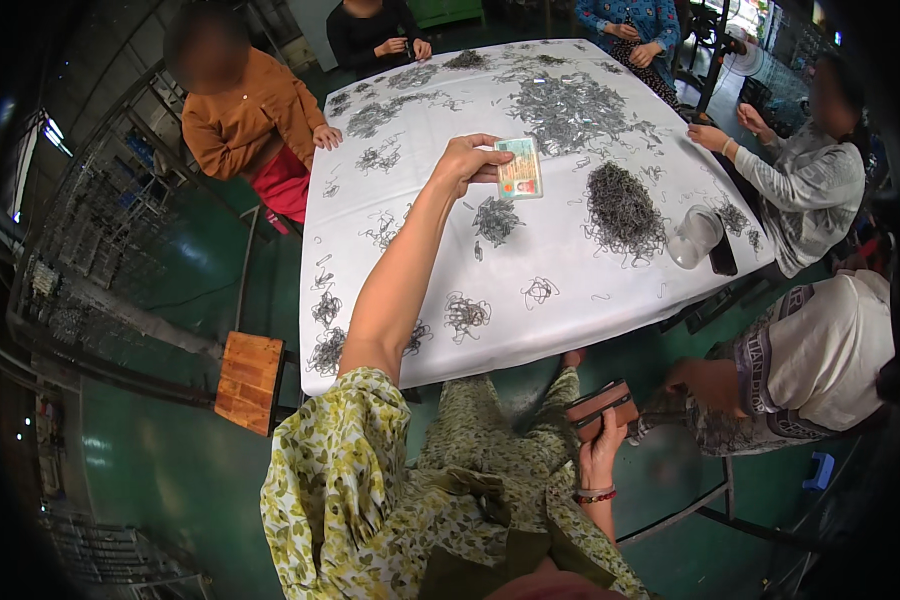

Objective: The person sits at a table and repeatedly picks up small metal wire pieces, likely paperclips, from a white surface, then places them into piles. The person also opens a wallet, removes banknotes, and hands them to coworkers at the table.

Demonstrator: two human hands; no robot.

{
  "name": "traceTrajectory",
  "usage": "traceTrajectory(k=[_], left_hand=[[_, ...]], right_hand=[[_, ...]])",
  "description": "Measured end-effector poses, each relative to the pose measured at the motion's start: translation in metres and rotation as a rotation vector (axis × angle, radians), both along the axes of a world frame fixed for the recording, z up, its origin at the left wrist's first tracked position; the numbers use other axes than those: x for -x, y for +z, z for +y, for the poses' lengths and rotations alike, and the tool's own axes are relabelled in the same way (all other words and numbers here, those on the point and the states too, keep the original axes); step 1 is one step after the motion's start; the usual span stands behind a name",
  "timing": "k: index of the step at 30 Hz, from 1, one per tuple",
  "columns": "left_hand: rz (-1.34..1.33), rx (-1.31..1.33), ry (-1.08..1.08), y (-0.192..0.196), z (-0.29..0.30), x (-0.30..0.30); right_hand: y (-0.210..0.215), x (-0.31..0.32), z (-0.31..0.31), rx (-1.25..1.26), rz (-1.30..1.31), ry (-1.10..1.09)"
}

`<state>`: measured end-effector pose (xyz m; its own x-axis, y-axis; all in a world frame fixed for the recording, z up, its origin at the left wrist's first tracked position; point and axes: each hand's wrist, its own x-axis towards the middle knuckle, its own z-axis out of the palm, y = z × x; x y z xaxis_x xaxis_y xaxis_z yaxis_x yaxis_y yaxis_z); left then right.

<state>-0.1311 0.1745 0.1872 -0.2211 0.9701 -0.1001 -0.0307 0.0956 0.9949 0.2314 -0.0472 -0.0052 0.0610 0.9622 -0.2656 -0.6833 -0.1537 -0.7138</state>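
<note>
My left hand (467,165) reaches out over the white-covered table (410,215) and pinches a small plastic card (519,170) by its left edge. The card has a pale green and yellow face with a small picture on it. Below it on the cloth lies a small heap of grey metal pieces (497,220). Low at the right, beside my lap and off the table, my right hand (600,450) is closed around a brown wallet (604,408) with a dark edge. Bracelets circle that wrist.
Piles of dark wire hooks (622,212) and flat grey pieces (568,112) cover parts of the table. A clear plastic cup (696,238) lies by a dark phone (723,254) near the right edge. Several people sit around. A wooden stool (249,382) stands left.
</note>
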Motion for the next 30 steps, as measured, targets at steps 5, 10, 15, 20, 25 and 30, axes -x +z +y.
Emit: traceTrajectory(k=[5,10,15,20,25,30], left_hand=[[-0.109,-0.037,-0.004,0.002,0.006,-0.017],[-0.154,-0.472,-0.010,-0.066,0.008,-0.022],[0.146,-0.449,0.087,-0.098,0.006,-0.025],[0.629,-0.504,0.177,-0.098,-0.007,-0.028],[0.413,-0.394,-0.046,-0.092,-0.011,-0.026],[0.592,-0.490,-0.103,-0.076,-0.004,-0.027]], right_hand=[[0.010,-0.010,0.004,0.000,-0.021,-0.005],[0.004,-0.011,0.002,0.016,-0.007,-0.054],[0.016,-0.004,0.009,0.007,-0.024,-0.034],[-0.001,-0.011,-0.002,0.015,-0.025,-0.011],[0.004,-0.011,-0.015,0.036,-0.019,-0.003],[0.005,-0.006,-0.006,0.008,0.008,0.017]])
